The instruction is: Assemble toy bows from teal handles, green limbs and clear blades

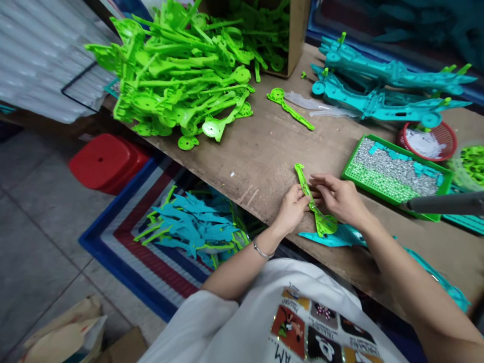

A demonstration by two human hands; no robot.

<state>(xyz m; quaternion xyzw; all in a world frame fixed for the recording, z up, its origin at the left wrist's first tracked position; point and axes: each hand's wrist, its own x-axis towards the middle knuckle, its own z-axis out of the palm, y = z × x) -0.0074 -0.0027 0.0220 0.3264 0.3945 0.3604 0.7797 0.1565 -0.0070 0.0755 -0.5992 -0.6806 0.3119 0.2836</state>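
My left hand (294, 207) is closed on a long bright green plastic piece (323, 225), pinched near its middle. The piece has a narrow arm pointing away from me and a wide rounded end towards me. My right hand (342, 199) is close against its right side, fingers bent together and tips by the narrow arm; anything small between them is hidden. Under the wide end and my right wrist lies a teal plastic part (336, 237) at the table's near edge. Another teal part (440, 282) lies further right, partly behind my forearm.
A heap of green pieces (181, 75) fills the table's left, beside a cardboard box (298, 38). Teal assemblies (378, 96) lie at the back right. A green basket (393, 197) holds small metal parts; a dark tool (446, 202) overlaps it. A red stool (100, 161) stands left.
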